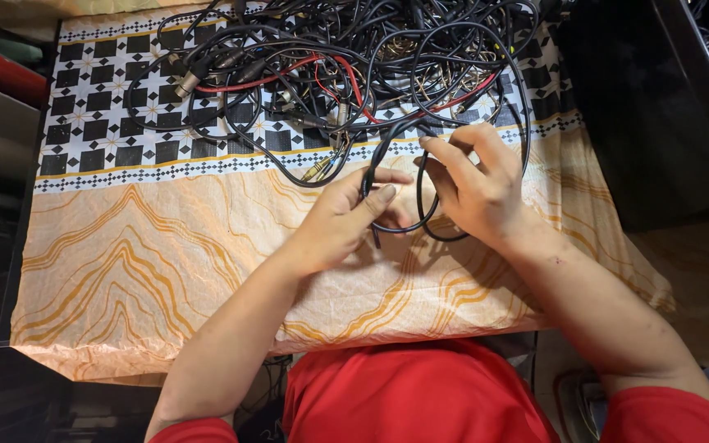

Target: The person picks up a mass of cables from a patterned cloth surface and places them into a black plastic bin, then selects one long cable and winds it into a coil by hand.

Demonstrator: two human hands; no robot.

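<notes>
My left hand (340,220) pinches a black cable (373,160) between thumb and fingers, just above the cloth. My right hand (476,187) sits close to the right of it, fingers curled around loops of the same black cable, which hang below both hands (420,230). The cable runs up from my hands into a big tangled pile of black and red cables (346,66) with metal plugs, lying at the far side of the table.
A cloth (141,262) with orange wavy lines and a black-and-white checked band covers the table. A dark box or bin (658,107) stands to the right. My red shirt (412,394) shows at the near edge.
</notes>
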